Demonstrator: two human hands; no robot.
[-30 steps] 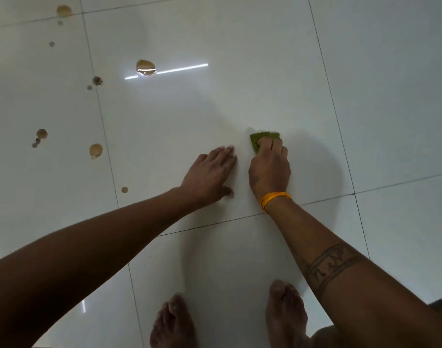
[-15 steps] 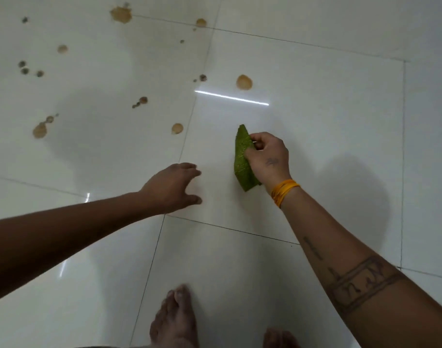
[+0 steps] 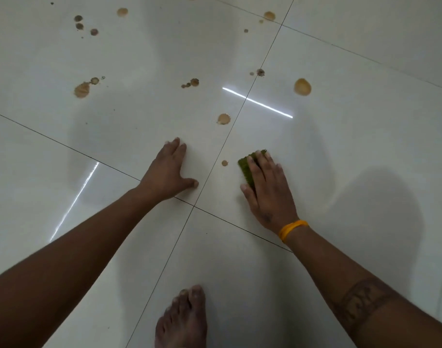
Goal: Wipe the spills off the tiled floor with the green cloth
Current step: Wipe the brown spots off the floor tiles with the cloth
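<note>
My right hand (image 3: 267, 190) presses the green cloth (image 3: 245, 167) flat on the glossy white tiled floor (image 3: 353, 146); most of the cloth is hidden under the palm and fingers. A small brown spot (image 3: 224, 163) lies just left of the cloth. My left hand (image 3: 167, 170) rests flat on the floor, fingers spread, holding nothing. Several brown spills lie farther out: one (image 3: 223, 119) beyond the hands, a larger one (image 3: 302, 87) to the right, another (image 3: 81, 89) at the left.
My bare foot (image 3: 182, 320) stands at the bottom centre. Dark grout lines cross just below the left hand (image 3: 194, 205). More small brown drops dot the far tiles (image 3: 85, 25). A bright light streak reflects on the floor (image 3: 257, 102).
The right hand has laid the cloth, held up on edge half a second ago, flat on the floor. The left hand has planted flat. The view has shifted, showing more spills.
</note>
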